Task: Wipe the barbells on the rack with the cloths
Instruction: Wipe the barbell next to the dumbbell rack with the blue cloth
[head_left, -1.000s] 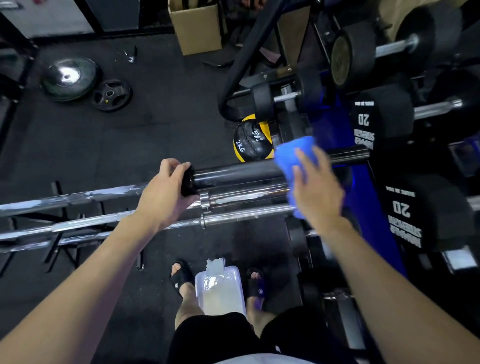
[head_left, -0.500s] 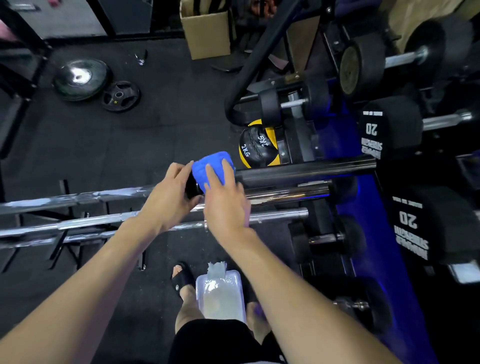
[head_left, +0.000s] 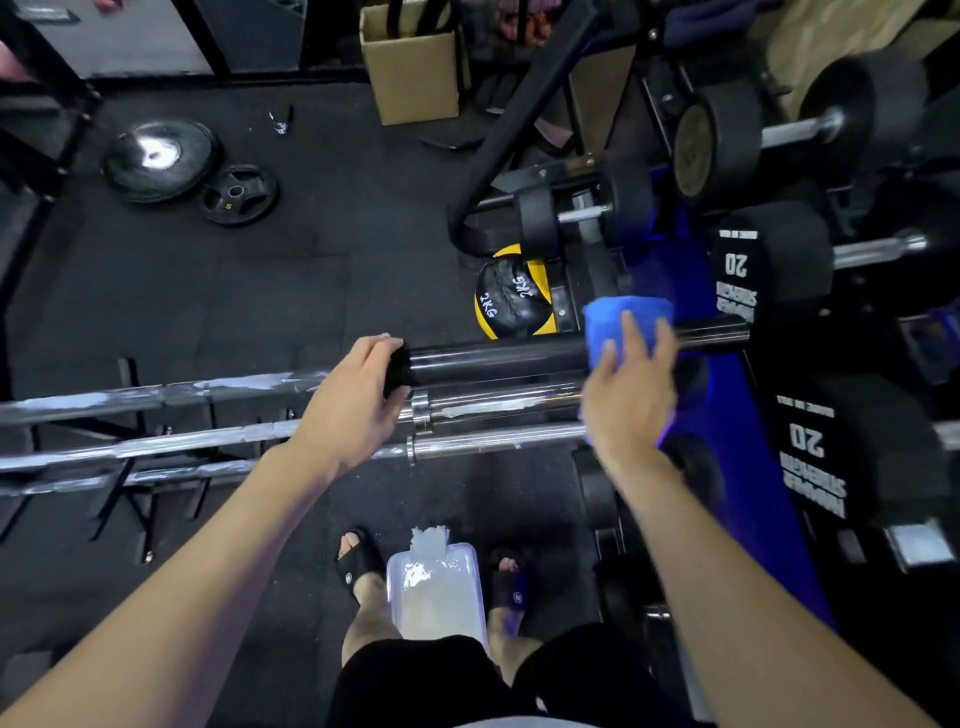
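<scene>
A black barbell sleeve (head_left: 498, 356) runs left to right across the middle of the head view. My left hand (head_left: 358, 402) grips the bar at the sleeve's inner collar. My right hand (head_left: 631, 400) wraps a blue cloth (head_left: 621, 322) over the sleeve near its right end, fingers curled on the cloth. Two more chrome barbells (head_left: 493, 410) lie just below on the same rack, their shafts stretching to the left edge.
A dumbbell rack with black 20 dumbbells (head_left: 769, 270) stands close on the right. A yellow-black 2KG ball (head_left: 511, 293) lies behind the bars. Weight plates (head_left: 158, 158) and a cardboard box (head_left: 413, 65) sit on the black floor. A wipes pack (head_left: 434, 592) lies between my feet.
My right hand slid the blue cloth along the black sleeve, from beside my left hand out to its right end. My left hand kept its grip.
</scene>
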